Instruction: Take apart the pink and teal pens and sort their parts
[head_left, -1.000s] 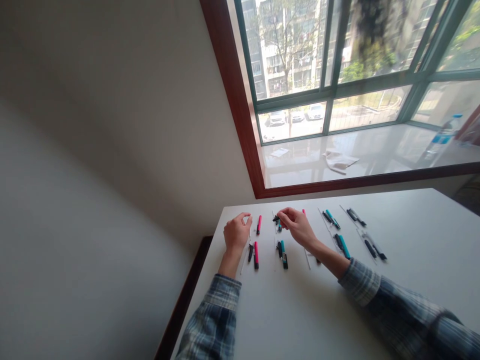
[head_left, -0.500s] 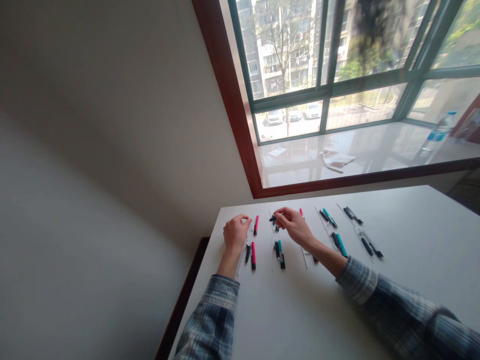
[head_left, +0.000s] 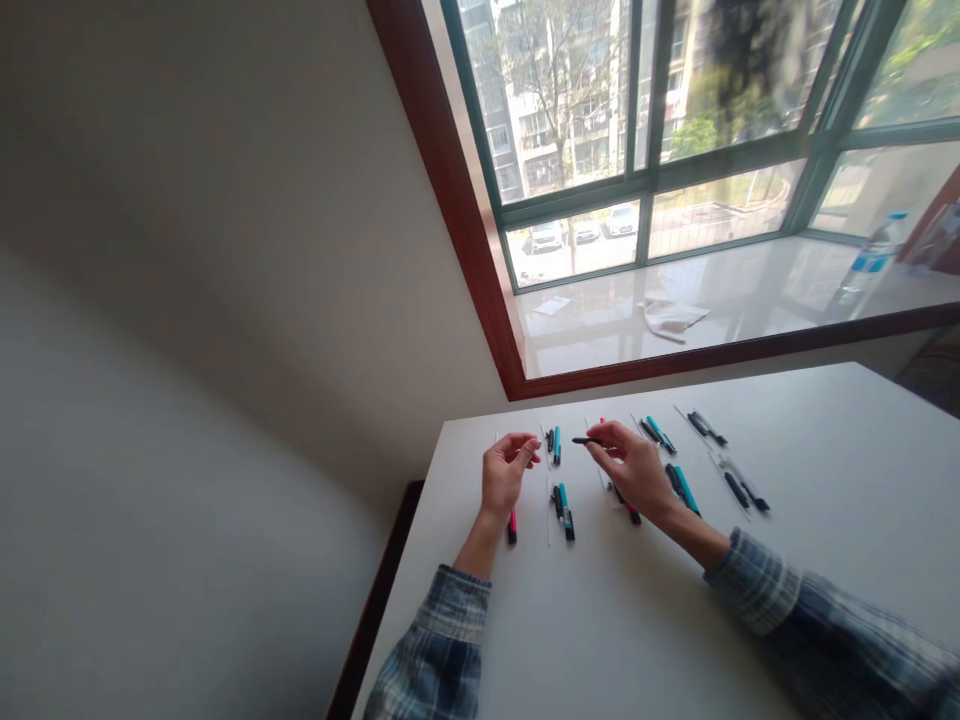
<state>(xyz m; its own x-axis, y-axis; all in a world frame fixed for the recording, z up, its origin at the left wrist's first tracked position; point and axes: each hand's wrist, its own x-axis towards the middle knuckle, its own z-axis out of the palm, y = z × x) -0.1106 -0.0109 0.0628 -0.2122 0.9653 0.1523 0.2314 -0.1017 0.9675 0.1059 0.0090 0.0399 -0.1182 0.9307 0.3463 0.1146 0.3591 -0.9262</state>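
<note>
Well, the two hands are apart above the white bench (head_left: 637, 630), with plaid sleeves (head_left: 442, 650) reaching in from the bottom of the view. The right hand (head_left: 630, 465) pinches a slim black pen part (head_left: 587, 441) between thumb and fingers, its tip pointing left. The left hand (head_left: 506, 475) is raised with its fingertips (head_left: 534, 447) drawn together; whether they hold anything thin is too small to tell.

Just below the left hand lies a pink marker (head_left: 512, 527), and a pink-and-black marker (head_left: 626, 508) lies partly under the right. Between the hands sit a black-and-teal marker pair (head_left: 564, 510) and, farther up, a smaller teal-and-black pair (head_left: 553, 442). Beyond the right hand, more teal markers (head_left: 684, 490) and black pieces (head_left: 739, 491) lie in rows.

Farther off, a crumpled white cloth (head_left: 673, 318) and a plastic water bottle (head_left: 874, 262) rest on the glossy window sill (head_left: 585, 340).
</note>
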